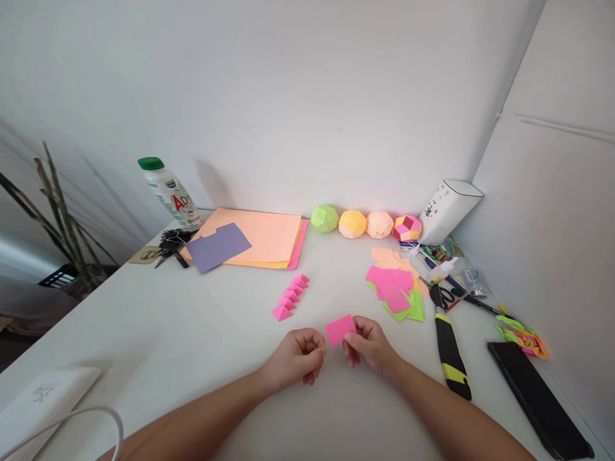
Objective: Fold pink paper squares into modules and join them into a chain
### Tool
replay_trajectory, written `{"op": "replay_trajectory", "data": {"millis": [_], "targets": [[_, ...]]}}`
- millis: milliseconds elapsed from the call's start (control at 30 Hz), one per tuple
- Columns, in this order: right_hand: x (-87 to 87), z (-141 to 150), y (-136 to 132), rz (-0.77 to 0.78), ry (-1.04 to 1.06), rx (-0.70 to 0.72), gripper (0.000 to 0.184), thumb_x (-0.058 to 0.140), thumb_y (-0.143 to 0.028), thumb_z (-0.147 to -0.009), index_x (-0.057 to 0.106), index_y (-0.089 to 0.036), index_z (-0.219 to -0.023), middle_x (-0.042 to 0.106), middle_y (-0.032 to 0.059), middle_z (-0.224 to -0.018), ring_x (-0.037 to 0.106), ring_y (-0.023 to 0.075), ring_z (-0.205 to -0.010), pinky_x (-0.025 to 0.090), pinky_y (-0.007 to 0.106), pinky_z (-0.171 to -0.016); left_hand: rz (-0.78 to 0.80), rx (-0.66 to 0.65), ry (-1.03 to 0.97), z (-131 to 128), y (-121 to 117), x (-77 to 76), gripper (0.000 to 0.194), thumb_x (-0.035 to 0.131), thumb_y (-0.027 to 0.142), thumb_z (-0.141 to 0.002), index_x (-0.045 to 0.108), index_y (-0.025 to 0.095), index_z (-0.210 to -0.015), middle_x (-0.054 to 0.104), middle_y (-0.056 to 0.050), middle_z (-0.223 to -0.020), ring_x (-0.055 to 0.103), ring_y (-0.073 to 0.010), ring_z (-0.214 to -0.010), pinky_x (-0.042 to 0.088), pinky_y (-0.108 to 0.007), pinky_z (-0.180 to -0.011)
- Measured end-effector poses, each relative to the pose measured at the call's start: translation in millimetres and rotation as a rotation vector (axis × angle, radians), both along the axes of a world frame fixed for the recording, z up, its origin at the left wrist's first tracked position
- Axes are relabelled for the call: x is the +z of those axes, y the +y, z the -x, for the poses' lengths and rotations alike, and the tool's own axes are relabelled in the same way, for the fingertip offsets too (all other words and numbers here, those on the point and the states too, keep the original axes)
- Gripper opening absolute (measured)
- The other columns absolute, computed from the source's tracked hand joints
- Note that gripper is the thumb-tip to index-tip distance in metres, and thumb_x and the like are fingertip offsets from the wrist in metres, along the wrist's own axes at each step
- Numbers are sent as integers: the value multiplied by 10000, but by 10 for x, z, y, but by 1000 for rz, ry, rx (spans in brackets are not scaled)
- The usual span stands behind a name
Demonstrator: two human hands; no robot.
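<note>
Beyond the right hand [373,346] pinching pink paper [338,330], a bottle [168,191] shows "AD".

At lower centre of the frame, a pink paper rectangle [339,330] was in the right hand [372,344], before and right of a row of folded pink paper pieces [291,295]. Behind, multicoloured faceted paper balls [356,224] stood before the white wall [336,109].
</note>
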State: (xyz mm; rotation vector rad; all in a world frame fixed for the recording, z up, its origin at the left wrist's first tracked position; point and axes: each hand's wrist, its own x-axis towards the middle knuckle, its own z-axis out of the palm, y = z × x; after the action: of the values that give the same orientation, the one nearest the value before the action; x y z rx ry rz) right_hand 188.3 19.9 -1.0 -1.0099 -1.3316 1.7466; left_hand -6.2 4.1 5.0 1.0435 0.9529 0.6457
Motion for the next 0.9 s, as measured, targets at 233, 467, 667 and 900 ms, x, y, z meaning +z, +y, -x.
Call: {"op": "replay_trajectory", "data": {"millis": [233,467,667,900], "targets": [[-4,40,-35,-61,-50,-36,210,637,-354,-786,601,-147,-784,575,-25,-547,515,89,-427,420,213,-432,-9,102,-240,-15,14,2,353,394,516,-874,447,181,-776,626,-17,-605,579,-133,-449,420,-213,-373],[25,85,-73,-162,-143,-85,200,622,-310,-802,650,-151,-685,603,0,-554,548,114,-469,472,237,-475,-15,72,-226,-13,22,21,352,468,508,-856,501,157,-850,608,-12,-620,566,-112,-454,422,-198,-385],[50,98,-70,-189,-142,-107,133,606,-260,-810,695,-171,-767,623,6,-592,568,127,-514,486,243,-499,-30,47,-265,4,27,-19,276,574,416,-819,512,164,-913,613,-7,-690,558,-102,-478,424,-199,-402],[-65,90,-92,-295,-151,-122,154,566,-202,-810,661,-198,-931,642,13,-686,563,118,-529,472,234,-497,-7,39,-164,-17,41,-58,325,604,451,-784,554,153,-904,636,1,-602,541,-98,-424,420,-199,-391]]}}
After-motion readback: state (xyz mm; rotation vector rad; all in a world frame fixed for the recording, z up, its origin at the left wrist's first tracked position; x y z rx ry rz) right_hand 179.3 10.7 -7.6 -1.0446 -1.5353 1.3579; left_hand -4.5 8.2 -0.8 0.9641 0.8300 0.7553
